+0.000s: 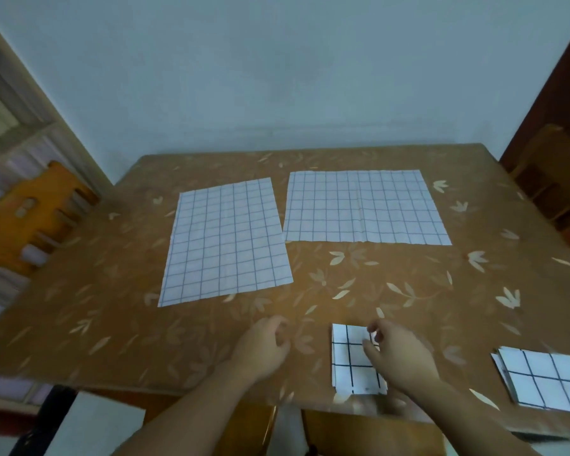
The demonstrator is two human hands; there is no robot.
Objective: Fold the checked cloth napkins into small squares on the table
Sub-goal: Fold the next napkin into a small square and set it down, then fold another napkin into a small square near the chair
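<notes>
- the bench (pixel 408 284) carries four checked pieces; work on its bare near strip, keeping the cloth flat.
- the wide napkin (pixel 366 207) lies open at the far right, a crease down its middle; the tall napkin (pixel 226 240) lies open just left of it. i judge both still need folding.
- the finished square (pixel 547 378) sits at the near right edge, partly cut off, layers slightly fanned.
- the small folded napkin (pixel 351 360) lies near the front edge, under your right hand. press it flat and line up the edges before you let go, since its lower corners look uneven.
- your right hand (pixel 400 355) hovers over that square, fingers curled loosely; i cannot tell whether they pinch the cloth.
- your left hand (pixel 265 348) is loosely curled, holding nothing, beside it on bare bench.
</notes>
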